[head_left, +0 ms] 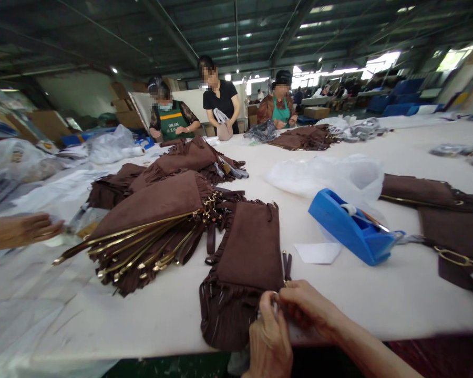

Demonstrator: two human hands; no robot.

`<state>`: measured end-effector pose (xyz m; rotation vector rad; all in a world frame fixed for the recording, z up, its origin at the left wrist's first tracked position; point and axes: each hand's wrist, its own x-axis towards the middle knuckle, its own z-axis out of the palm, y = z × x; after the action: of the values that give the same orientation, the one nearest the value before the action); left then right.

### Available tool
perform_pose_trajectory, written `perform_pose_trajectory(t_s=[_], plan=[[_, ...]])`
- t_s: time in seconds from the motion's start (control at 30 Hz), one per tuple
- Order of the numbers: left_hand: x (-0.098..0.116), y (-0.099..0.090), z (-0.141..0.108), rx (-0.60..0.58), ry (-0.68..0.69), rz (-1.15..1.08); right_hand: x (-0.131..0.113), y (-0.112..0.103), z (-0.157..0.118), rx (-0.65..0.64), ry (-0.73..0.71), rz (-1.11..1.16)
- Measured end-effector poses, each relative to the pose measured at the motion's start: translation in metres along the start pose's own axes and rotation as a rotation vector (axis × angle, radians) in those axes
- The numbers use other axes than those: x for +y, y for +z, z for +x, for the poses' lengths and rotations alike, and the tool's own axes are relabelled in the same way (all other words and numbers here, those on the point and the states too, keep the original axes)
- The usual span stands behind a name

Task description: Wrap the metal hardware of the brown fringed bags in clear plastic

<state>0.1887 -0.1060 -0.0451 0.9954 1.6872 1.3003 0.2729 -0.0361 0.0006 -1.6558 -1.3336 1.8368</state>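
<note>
A flat brown pouch bag (pixel 249 247) with long fringe lies on the white table in front of me. At its near right corner, my left hand (pixel 271 336) and my right hand (pixel 309 307) meet, fingers pinched on a small metal fitting of the bag. My fingers cover most of that fitting, so its exact shape is hidden. A short brown strap (pixel 287 265) with a metal end lies beside the bag, just above my right hand. To the left fans out a stack of similar brown bags (pixel 153 210) with gold zippers along their edges.
A blue tape dispenser (pixel 349 226) stands right of the bag, near a white paper slip (pixel 317 253) and white plastic wrap (pixel 327 176). More brown bags (pixel 451 228) lie at right. Another person's hand (pixel 27 229) reaches in from the left. Several co-workers stand across the white table (pixel 378 299).
</note>
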Motion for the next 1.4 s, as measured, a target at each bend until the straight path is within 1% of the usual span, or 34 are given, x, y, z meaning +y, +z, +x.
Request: perform_pose_trajectory(t_s=[0.17, 0.23, 0.37, 0.43, 0.47, 0.57, 0.63, 0.7, 0.73, 0.8, 0.87, 0.93, 1.07, 1.13, 1.27, 1.4], plan=[[0.003, -0.001, 0.001, -0.062, 0.013, 0.289, 0.001, 0.000, 0.000, 0.017, 0.003, -0.003], [0.005, -0.002, 0.001, -0.074, 0.030, 0.321, 0.002, -0.001, 0.001, 0.015, 0.009, 0.003], [0.011, -0.005, 0.004, -0.035, 0.021, 0.297, 0.003, -0.004, 0.001, -0.008, 0.010, 0.006], [0.013, -0.007, 0.007, -0.059, -0.009, 0.236, 0.003, -0.006, 0.000, -0.037, 0.003, 0.022], [0.014, -0.007, 0.009, -0.084, -0.046, 0.174, 0.002, -0.007, -0.001, -0.053, 0.001, 0.034], [0.019, -0.008, 0.015, -0.178, -0.226, -0.085, 0.002, -0.012, -0.005, -0.092, -0.003, 0.063], [0.023, -0.008, 0.016, -0.209, -0.322, -0.220, 0.002, -0.014, -0.007, -0.109, -0.003, 0.072], [0.027, -0.009, 0.016, -0.201, -0.357, -0.296, 0.003, -0.015, -0.008, -0.095, -0.010, 0.069], [0.029, -0.009, 0.016, -0.191, -0.363, -0.323, 0.004, -0.015, -0.009, -0.067, -0.024, 0.060], [0.031, -0.010, 0.016, -0.180, -0.374, -0.366, 0.008, -0.014, -0.009, 0.003, -0.078, 0.043], [0.033, -0.012, 0.017, -0.178, -0.402, -0.414, 0.013, -0.012, -0.007, 0.037, -0.138, 0.054], [0.033, -0.013, 0.019, -0.182, -0.471, -0.481, 0.021, -0.009, -0.004, 0.014, -0.169, 0.110], [0.034, -0.014, 0.021, -0.221, -0.706, -0.623, 0.032, 0.000, 0.001, -0.023, -0.167, 0.270], [0.036, -0.013, 0.021, -0.238, -0.782, -0.671, 0.034, 0.004, 0.002, -0.024, -0.189, 0.316], [0.042, -0.008, 0.018, -0.193, -0.849, -0.732, 0.033, 0.008, 0.002, -0.052, -0.195, 0.384], [0.048, -0.004, 0.016, -0.144, -0.857, -0.786, 0.029, 0.009, 0.001, -0.050, -0.149, 0.406]])
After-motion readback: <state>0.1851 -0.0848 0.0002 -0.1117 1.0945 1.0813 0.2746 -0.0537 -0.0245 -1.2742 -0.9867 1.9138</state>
